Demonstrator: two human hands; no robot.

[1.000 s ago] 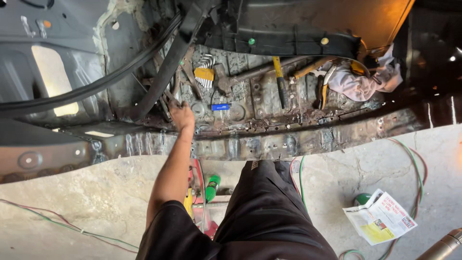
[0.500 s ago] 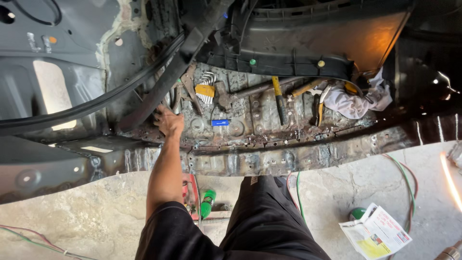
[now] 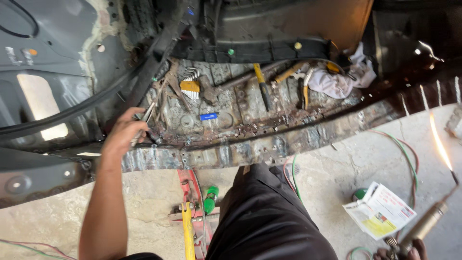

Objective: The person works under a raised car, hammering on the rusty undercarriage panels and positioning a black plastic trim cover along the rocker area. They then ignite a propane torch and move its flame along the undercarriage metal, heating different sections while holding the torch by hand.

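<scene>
Two hands are at work over a rusted car floor pan. The left hand reaches forward to the left end of the pan, its fingers curled closed around a thin metal rod that slants up and to the right from the grip; the rod's upper end lies near the dark diagonal beam of the car body. The right hand shows only at the bottom right edge, where its fingers close around the handle of a brass gas torch. The torch points up and to the right, and a long yellow flame rises from its dark tip, well apart from the left hand.

Tools lie scattered on the floor pan beyond the left hand. A set of hex keys in a yellow holder sits up and to the right of the rod, and a small blue object lies further right, in the middle of the pan. A yellow-handled screwdriver and yellow-handled pliers lie toward the right, just beside a crumpled white rag.

On the concrete floor below the sill, a red and yellow tool lies between the left arm and the person's dark trousers, with a green-handled screwdriver touching it. Red and green hoses curve across the floor on the right, near a folded printed leaflet that lies just left of the torch.
</scene>
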